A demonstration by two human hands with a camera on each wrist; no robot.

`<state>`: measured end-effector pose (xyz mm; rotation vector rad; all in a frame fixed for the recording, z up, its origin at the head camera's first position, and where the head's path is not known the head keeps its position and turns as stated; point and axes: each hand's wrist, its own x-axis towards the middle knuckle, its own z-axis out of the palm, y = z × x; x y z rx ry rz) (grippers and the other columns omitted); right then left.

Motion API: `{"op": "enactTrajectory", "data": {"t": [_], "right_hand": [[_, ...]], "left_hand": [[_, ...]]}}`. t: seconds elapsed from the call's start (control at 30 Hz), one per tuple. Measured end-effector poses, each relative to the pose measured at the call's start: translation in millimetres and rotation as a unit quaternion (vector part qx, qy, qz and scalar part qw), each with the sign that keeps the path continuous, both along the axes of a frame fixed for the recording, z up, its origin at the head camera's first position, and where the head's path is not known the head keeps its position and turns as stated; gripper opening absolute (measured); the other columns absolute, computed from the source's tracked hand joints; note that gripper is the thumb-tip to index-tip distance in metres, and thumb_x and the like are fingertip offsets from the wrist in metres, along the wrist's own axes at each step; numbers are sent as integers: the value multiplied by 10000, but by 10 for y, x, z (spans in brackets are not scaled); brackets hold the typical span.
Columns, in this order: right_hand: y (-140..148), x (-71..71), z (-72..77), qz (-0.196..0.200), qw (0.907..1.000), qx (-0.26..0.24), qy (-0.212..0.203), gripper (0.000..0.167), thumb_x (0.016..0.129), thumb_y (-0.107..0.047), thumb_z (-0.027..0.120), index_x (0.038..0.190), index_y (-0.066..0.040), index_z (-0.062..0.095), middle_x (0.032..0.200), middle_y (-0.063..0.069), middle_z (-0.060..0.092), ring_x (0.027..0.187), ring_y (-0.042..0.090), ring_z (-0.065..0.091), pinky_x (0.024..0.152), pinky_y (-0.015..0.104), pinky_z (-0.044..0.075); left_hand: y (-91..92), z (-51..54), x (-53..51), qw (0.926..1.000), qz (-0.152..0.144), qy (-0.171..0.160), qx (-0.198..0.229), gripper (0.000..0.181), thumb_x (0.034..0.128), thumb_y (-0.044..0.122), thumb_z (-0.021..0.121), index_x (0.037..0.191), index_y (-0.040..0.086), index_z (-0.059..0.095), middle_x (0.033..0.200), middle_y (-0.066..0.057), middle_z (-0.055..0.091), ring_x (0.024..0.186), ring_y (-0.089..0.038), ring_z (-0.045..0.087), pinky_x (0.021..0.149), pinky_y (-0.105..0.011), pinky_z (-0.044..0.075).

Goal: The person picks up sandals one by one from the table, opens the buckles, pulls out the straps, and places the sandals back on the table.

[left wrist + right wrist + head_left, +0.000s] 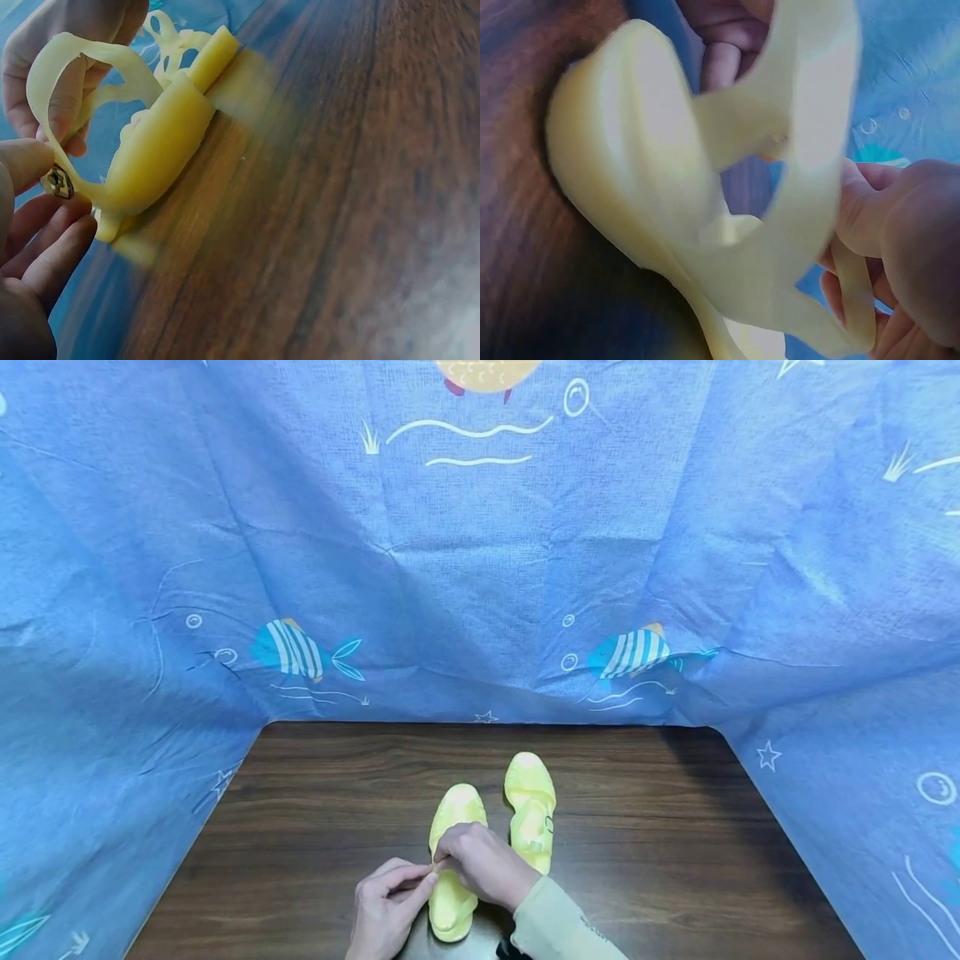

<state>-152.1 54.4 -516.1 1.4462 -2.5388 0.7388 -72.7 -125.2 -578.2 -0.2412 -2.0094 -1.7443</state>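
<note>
Two yellow shoes are on the brown desk (337,827). The nearer shoe (452,906) lies lengthwise between 12 and 6 o'clock; the farther shoe (527,781) stands apart from it, toward 2 o'clock. Both hands are working at the nearer one. The left hand (384,906) comes from 8 o'clock, and its thumb and fingers pinch the strap (817,150) beside a small fastening (57,182) with a dark outline. The right hand (487,864), at 3 o'clock and partly above the shoe, holds the strap too, with narrow fingers. The strap rises as a loop over the shoe's hollow; what this hollow contains, I cannot tell. A blue cloth (465,610) hangs at 12 o'clock, beyond the desk.
</note>
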Motion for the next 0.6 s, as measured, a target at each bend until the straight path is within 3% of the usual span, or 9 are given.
{"op": "enactTrajectory", "data": {"t": [0.3, 0.6], "right_hand": [[52, -31, 49, -242, 9992, 105, -298, 109, 938, -75, 784, 883, -162, 748, 862, -115, 717, 890, -16, 665, 848, 106, 517], [142, -102, 54, -501, 9984, -245, 26, 121, 898, -25, 800, 865, -121, 735, 847, -50, 717, 838, 51, 671, 786, 129, 538]], "left_hand": [[18, 0, 4, 9998, 86, -138, 111, 172, 811, -74, 850, 938, 39, 825, 850, -159, 731, 785, -107, 750, 667, -232, 616], [9, -37, 2, 9998, 197, -68, 78, 190, 776, -122, 849, 920, -2, 817, 835, -157, 736, 771, -74, 735, 651, -199, 606]]}}
